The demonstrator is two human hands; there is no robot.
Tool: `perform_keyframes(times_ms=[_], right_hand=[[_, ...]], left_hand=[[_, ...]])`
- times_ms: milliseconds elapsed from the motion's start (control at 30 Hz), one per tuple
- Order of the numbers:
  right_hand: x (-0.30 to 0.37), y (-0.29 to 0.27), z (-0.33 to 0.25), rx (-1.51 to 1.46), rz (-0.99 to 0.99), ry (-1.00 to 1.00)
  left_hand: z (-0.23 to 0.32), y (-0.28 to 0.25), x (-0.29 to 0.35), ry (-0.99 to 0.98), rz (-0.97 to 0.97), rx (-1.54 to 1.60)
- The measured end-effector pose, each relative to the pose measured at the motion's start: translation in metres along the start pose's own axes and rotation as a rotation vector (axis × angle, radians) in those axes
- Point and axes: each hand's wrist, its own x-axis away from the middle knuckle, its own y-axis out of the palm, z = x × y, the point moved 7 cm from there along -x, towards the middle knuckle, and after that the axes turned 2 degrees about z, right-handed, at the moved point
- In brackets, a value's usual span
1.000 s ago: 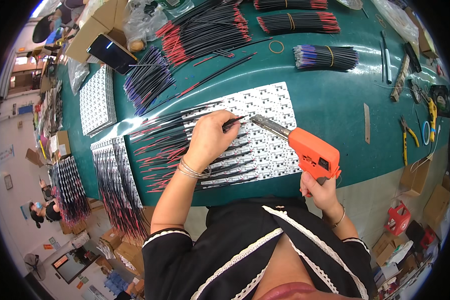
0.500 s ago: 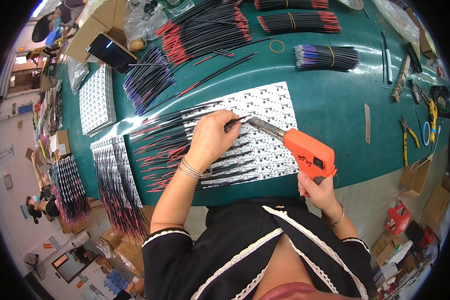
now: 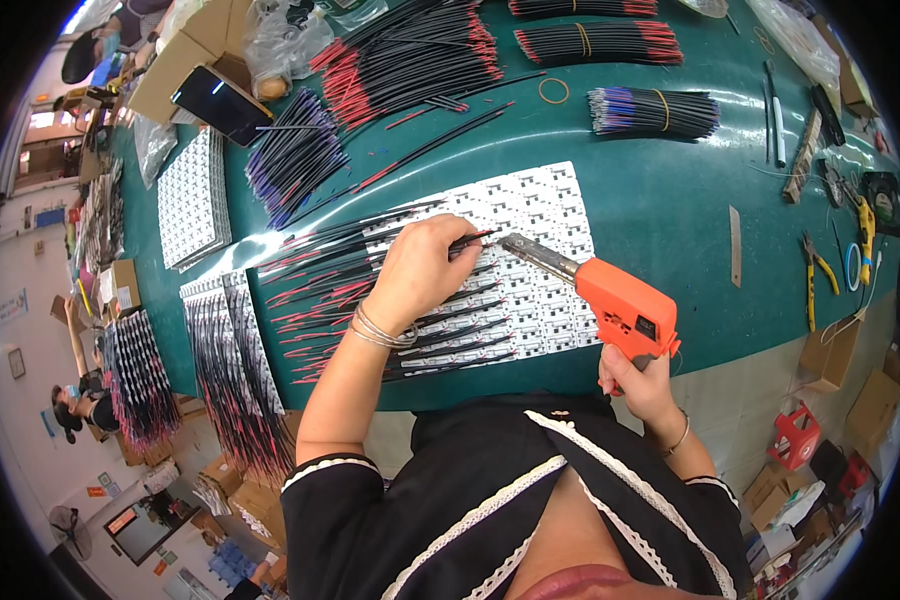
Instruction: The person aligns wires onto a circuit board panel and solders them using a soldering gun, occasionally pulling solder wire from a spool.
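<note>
Scene: a person in a black top with white trim works at a green table (image 3: 660, 215) crowded with wire bundles and hand tools.
Left hand: the left hand (image 3: 420, 272) rests on a white panel of small circuit boards (image 3: 530, 225), fingers pinched closed on a thin black wire with a red tip (image 3: 470, 240); silver bangles circle the wrist.
Right hand: the right hand (image 3: 638, 380) is wrapped closed around the grip of an orange soldering gun (image 3: 620, 310) at the table's near edge.
Tool tip: the gun's metal nozzle points left and ends just beside the red wire tip, over the panel.
Wires on the panel: rows of black wires with red ends (image 3: 340, 290) fan out leftward from the boards, under and beside the left forearm.
Farther back: a large heap of red-tipped black wires (image 3: 410, 60), a purple-tipped bunch (image 3: 295, 160) and a banded blue-tipped bundle (image 3: 650, 110).
Right edge: yellow-handled pliers (image 3: 818, 270) lie well apart from the hands.
Left edge: a second stack of white boards (image 3: 192, 195) and a dark phone (image 3: 220, 103).
</note>
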Motion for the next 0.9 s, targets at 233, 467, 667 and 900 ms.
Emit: perform_keyframes(times_ms=[233, 467, 667, 900], right_hand=[[-0.001, 0.000, 0.004, 0.005, -0.021, 0.054], [0.003, -0.004, 0.005, -0.030, -0.006, 0.074], [0.003, -0.012, -0.024, -0.032, 0.036, -0.058], [0.004, -0.007, -0.017, -0.035, 0.021, -0.015]], left_hand=[[0.005, 0.002, -0.003, 0.095, -0.054, -0.028], [0.011, 0.004, -0.001, 0.136, -0.046, -0.103], [0.009, 0.002, 0.001, 0.151, -0.037, -0.082], [0.004, 0.001, -0.003, 0.145, -0.028, 0.002]])
